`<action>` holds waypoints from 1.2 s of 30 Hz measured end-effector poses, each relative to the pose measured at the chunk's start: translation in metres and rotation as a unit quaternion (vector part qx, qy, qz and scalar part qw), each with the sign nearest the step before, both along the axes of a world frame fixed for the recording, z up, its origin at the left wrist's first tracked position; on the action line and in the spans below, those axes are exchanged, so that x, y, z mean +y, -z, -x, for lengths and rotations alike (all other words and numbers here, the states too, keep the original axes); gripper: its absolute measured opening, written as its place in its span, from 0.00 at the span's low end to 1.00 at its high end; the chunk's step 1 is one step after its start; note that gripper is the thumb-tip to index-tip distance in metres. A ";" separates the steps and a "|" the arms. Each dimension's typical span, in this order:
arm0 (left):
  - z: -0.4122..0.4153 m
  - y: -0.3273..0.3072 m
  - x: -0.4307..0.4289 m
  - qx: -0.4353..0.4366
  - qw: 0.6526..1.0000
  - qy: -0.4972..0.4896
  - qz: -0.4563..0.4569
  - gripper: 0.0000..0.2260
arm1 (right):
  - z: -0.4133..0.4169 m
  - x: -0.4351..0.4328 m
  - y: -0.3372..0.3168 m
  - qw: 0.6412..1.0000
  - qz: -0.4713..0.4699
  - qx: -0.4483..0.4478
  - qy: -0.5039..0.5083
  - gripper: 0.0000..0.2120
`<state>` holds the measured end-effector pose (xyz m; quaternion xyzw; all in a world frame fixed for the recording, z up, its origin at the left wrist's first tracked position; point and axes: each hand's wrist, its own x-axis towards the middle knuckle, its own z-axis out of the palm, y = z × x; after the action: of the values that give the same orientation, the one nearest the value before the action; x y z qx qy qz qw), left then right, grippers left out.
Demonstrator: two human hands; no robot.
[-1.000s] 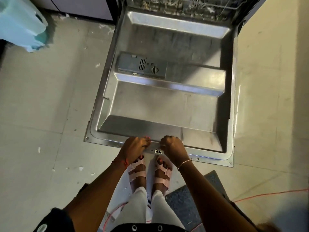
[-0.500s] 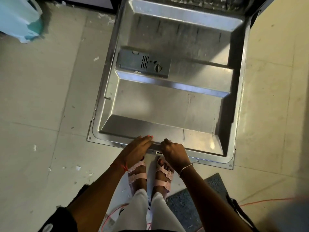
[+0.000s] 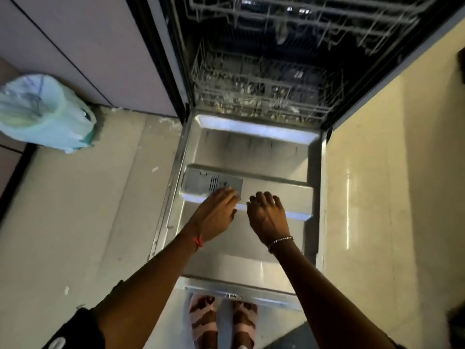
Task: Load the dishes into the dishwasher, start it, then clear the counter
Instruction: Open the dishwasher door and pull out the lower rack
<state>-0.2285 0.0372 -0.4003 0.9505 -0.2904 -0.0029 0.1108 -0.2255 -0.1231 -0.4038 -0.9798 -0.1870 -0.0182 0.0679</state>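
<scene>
The dishwasher door [image 3: 274,165] lies fully open and flat in front of me, its steel inner face up. A grey detergent dispenser [image 3: 205,182] sits on its left half. Behind the door the lower rack [image 3: 264,96] and the upper rack [image 3: 302,18] show inside the dark tub, with dishes I cannot make out. My left hand [image 3: 216,212] hovers over the door with straight fingers near the dispenser. My right hand [image 3: 268,215] hangs beside it, fingers loosely bent, holding nothing.
A bin with a pale green bag [image 3: 42,112] stands on the tiled floor at the left, against grey cabinet fronts [image 3: 95,51]. A cream panel [image 3: 392,122] flanks the dishwasher on the right. My sandalled feet [image 3: 221,321] stand at the door's near edge.
Both hands have left the door's near edge and moved forward over its middle. My view has tilted up, so the racks inside the tub now show.
</scene>
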 end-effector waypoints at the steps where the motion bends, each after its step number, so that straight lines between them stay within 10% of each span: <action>1: -0.021 -0.012 -0.002 -0.016 1.000 -0.005 -0.004 0.19 | -0.019 -0.001 -0.011 1.000 -0.004 -0.008 0.011 0.09; 19: -0.323 0.008 -0.065 0.137 0.981 -0.131 -0.043 0.30 | -0.313 -0.030 0.003 0.993 -0.060 0.100 0.034 0.17; 36: -0.280 0.025 -0.063 0.128 0.978 -0.158 0.050 0.23 | -0.284 -0.022 0.027 0.982 -0.083 0.150 0.077 0.17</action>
<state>0.0517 -0.0255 -0.4250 0.9694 -0.1197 -0.0929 0.1931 0.0587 -0.1447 -0.4312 -0.9739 -0.0965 0.1081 0.1749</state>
